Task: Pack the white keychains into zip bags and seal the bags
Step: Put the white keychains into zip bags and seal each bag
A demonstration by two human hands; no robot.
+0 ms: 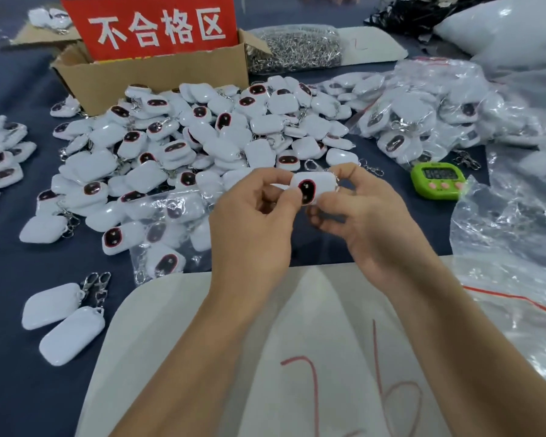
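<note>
Holds one white keychain point(311, 187) between both hands, raised over the near edge of the loose pile point(202, 137) of like keychains, dark red-rimmed face toward the camera. Pinches its left end with the left hand point(252, 216): thumb and forefinger curled onto the case, other fingers bent and holding nothing. Grips its right end with the right hand point(366, 216): thumb above, fingers curled below (metal clasp largely covered here, only a glint showing beside the thumb). Lower edge of the case: concealed behind fingertips of both hands.

Lying flat just left of the left wrist: a clear zip bag point(171, 234) with several keychains inside; seal state not readable through the glare. Right of the pile: a heap of filled bags point(423, 111), contents blurred by plastic, count not determinable. Right edge: crumpled empty bags point(517, 231), cut off by the frame, one red zip strip point(517, 299) visible.

Behind the pile: cardboard box point(152, 80) with a red sign point(152, 26), interior out of sight. Beside it, a bag of metal clasps point(293, 48). Near the right hand, apart from it: green timer point(438, 181), digits illegible. Lower left, side by side and face down: two keychains point(49, 305). Under both forearms: white sheet point(202, 342) with red pen marks, partly covered.
</note>
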